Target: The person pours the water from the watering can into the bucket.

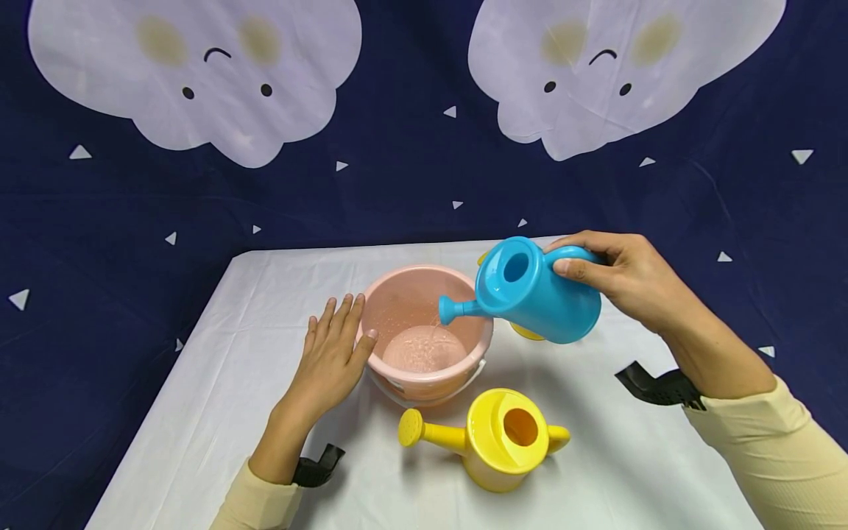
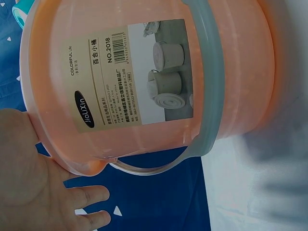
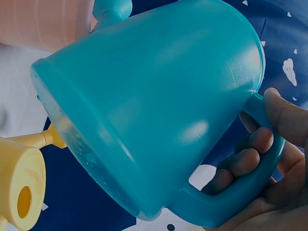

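My right hand (image 1: 629,276) grips the handle of a blue watering can (image 1: 563,302), its fingers curled through the loop in the right wrist view. The can tilts left, and its spout (image 1: 457,309) sits over the rim of a pink bucket (image 1: 424,375). A thin stream of water falls from the spout into shallow, rippling water (image 1: 425,350) in the bucket. On the bucket's left side my left hand (image 1: 334,357) touches the rim with fingers straight. The left wrist view shows the bucket's printed label (image 2: 130,72) and pale handle (image 2: 211,82).
A yellow watering can (image 1: 500,442) stands in front of the bucket, its spout pointing left. Another yellow item (image 1: 528,331) is mostly hidden behind the blue can. A white cloth (image 1: 218,383) covers the table, and a dark blue cloud-print backdrop (image 1: 411,147) hangs behind it.
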Available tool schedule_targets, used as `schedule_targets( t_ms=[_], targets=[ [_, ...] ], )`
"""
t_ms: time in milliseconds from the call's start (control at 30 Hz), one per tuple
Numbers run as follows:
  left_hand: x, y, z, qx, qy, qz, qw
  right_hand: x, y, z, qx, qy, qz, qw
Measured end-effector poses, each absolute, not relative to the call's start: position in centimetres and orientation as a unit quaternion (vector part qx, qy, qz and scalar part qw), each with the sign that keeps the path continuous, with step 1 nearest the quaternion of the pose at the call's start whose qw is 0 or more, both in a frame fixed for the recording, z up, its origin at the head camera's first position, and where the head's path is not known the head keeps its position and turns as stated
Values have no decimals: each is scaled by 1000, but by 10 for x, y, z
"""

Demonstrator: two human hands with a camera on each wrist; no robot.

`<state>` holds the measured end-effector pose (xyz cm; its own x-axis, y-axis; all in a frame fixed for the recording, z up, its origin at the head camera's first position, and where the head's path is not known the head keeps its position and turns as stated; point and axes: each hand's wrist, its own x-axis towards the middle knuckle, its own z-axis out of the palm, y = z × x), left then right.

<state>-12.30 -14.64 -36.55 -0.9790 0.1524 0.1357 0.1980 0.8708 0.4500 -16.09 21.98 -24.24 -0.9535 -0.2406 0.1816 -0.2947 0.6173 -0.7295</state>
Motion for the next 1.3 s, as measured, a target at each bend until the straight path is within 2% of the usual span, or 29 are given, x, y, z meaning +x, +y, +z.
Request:
schedule_targets(
  t_ms=[1300],
  targets=[
    [-122, -146, -364, -94, -965, -239, 51, -160, 219, -239, 153, -902, 402, 30]
  ],
)
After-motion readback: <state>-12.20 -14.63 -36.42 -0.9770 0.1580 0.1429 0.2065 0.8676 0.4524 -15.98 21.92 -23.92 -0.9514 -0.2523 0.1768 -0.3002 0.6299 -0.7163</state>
